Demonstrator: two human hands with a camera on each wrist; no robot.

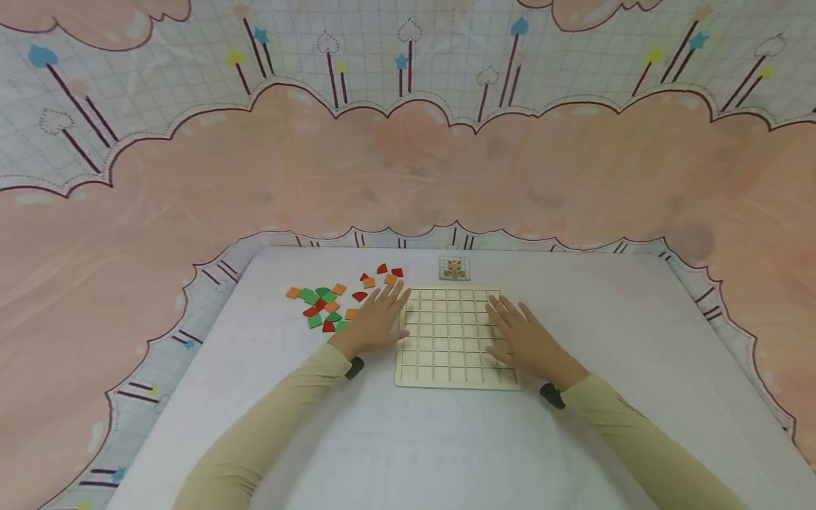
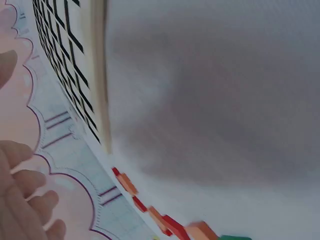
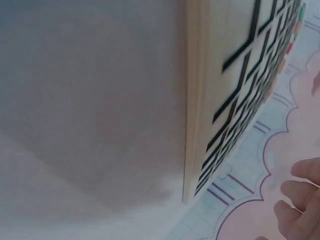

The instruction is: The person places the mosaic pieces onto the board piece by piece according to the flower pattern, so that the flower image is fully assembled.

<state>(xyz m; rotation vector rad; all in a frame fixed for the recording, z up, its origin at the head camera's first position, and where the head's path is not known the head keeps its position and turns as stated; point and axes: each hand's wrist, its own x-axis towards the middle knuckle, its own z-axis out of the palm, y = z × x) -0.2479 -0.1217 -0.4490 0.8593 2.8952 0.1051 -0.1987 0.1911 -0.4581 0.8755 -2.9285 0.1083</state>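
Observation:
A pale wooden board [image 1: 449, 341] with a square grid lies flat on the white table. My left hand [image 1: 376, 322] is over its left edge, palm down with fingers extended and holding nothing. Over the right edge is my right hand [image 1: 529, 345], fingers spread, also without anything in its grasp. The left wrist view has the board's side edge [image 2: 99, 80] and curved fingertips at the left. In the right wrist view the opposite edge [image 3: 196, 100] rises beside the white cloth, with fingers at lower right. Left of my left hand lie loose red, orange and green pieces [image 1: 328, 297], some square, some curved.
Behind the board sits a small square card [image 1: 454, 268] with a coloured pattern on a grid. The white table [image 1: 306, 439] reaches back to a pink and white patterned cloth [image 1: 408, 170]. Each wrist carries a dark band, the left one [image 1: 354, 367] partly hidden.

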